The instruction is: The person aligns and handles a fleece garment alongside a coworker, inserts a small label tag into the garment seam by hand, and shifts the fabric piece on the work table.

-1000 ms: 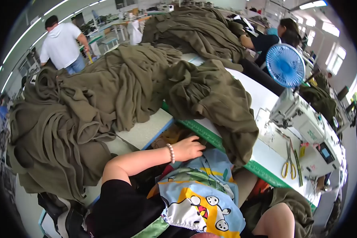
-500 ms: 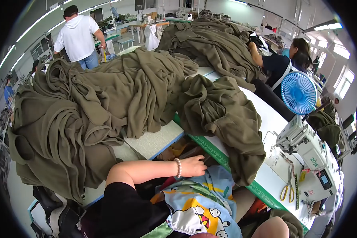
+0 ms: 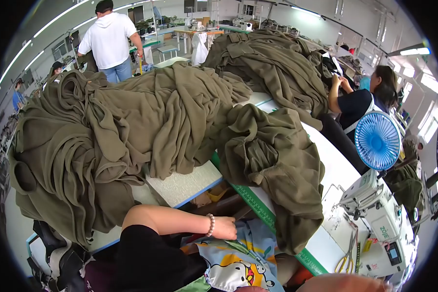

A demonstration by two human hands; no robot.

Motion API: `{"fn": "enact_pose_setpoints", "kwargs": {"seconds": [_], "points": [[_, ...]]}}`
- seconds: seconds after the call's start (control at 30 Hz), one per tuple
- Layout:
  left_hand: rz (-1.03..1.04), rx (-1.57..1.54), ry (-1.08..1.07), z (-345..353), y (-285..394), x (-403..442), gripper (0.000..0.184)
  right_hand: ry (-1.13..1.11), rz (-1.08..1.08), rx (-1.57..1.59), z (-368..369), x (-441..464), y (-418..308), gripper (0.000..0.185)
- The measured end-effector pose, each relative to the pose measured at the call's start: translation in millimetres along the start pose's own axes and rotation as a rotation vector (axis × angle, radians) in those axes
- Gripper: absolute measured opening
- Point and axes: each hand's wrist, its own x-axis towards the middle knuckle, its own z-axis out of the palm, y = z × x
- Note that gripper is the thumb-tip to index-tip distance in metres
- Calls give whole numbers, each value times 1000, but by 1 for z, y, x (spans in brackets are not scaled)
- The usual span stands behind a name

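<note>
Fingers [image 3: 232, 232] of the left hand [image 3: 223, 227] curl inward over the apron [image 3: 236, 267]; whether they grip any of it I cannot tell; no right hand can be made out; the apron lies near, left of the green edge [image 3: 253, 204]; it looks light and soft, likely easiest held by a bunched fold; its visible length seems to run near to far, leaning right.
</note>
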Motion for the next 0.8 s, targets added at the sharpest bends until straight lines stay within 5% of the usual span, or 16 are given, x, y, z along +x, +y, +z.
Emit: {"fn": "enact_pose_setpoints", "kwargs": {"seconds": [0.07,0.13,0.2,0.27,0.33,0.43,0.5,0.63,0.8], "points": [[-29,-17,-30,-1,-3,0,11,130,334,324,9,-37,22,47],[-50,-92,-50,-2,-7,-2,12,89,791,17,33,-47,31,32],[-66,-134,-65,18,-12,-1,12,-151,1397,662,61,-46,34,51],[-99,-156,197,103,-27,12,13,-427,1610,1144,86,-51,27,67],[-119,-165,325,98,-28,11,14,-607,1565,1405,109,-43,13,75],[-161,-83,-144,19,-12,1,15,-510,1652,1675,136,-16,12,68],[-165,-91,-159,12,-10,-1,14,-631,1593,2339,150,-5,41,57],[-175,-98,-162,12,-10,-1,13,-683,1354,2322,156,-6,53,53],[-179,-121,-133,12,-9,0,15,-589,1531,2191,146,-7,59,48]]}}
